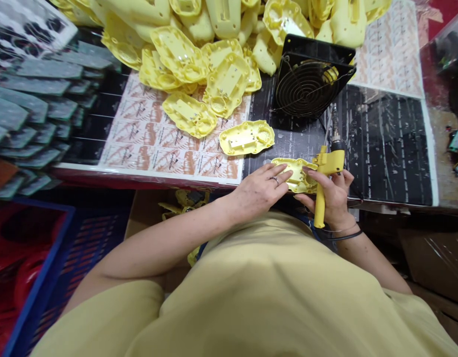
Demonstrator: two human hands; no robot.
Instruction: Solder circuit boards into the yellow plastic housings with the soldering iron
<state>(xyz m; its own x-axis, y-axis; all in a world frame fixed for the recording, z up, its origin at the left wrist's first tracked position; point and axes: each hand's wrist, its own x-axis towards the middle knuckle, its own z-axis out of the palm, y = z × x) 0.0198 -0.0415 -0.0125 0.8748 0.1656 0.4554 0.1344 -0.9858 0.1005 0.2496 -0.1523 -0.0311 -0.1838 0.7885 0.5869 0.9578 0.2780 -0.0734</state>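
Observation:
My left hand (264, 186), with a ring on one finger, lies over a yellow plastic shell half (296, 173) at the table's front edge. Its fingers bend over the shell's left part and press on it. At the shell's right end is my right hand (335, 196), wrapped round a yellow pistol-shaped tool (327, 163) whose handle points down toward me. A finger and the thumb reach toward the shell; the tool partly hides the rest of the grip. Another yellow shell half (247, 137) lies open side up just beyond my left hand.
A black fan (307, 84) with a wire guard stands behind the work spot. Yellow shells (192, 59) pile up at the back. Green circuit boards (46, 84) are stacked at left. Below them sits a blue crate (91, 233) beside red parts. A metal-barrelled piece (335, 121) stands near the fan.

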